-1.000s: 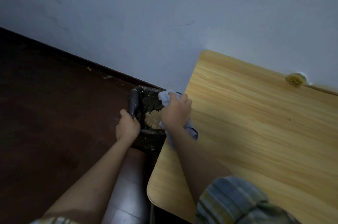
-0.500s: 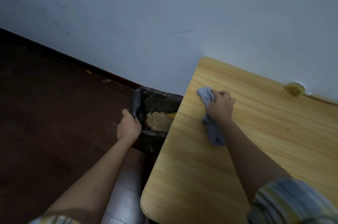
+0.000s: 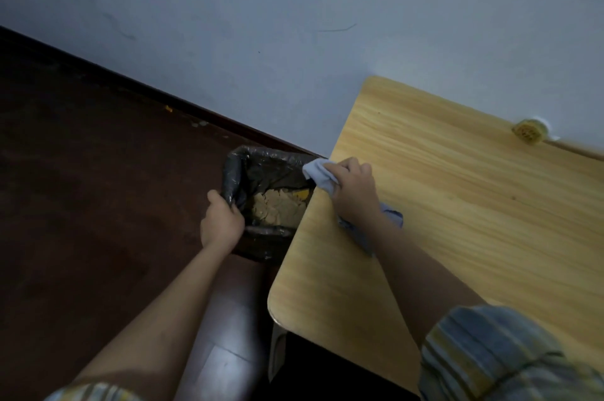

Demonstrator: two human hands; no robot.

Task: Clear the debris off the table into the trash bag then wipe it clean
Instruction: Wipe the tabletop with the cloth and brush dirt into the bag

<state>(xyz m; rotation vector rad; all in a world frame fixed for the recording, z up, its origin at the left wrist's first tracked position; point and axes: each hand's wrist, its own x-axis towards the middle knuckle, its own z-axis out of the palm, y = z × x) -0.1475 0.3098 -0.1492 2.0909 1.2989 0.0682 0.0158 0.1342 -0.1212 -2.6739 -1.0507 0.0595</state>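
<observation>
Sweeping toward the near left edge of the surface, the right hand has its fingers curled round a bunched pale blue cloth, the front of which pokes out over the edge right above the trash bag. A tail of the cloth trails out from under the wrist onto the wood. The left hand grips the near rim of the black bag, holding its mouth open just below and beside the surface's edge.

Inside the bag lies a heap of tan and yellow crumbs, so I judge most of the debris is already off the wood and in the bag. The wood I can see looks nearly bare; only a dark speck or two shows, too small to tell whether it is dirt or grain.

A small yellow round object sits at the far edge against the wall; I cannot tell what it is or whether it counts as debris. What seems left is the wiping proper, over the broad middle and far side.
</observation>
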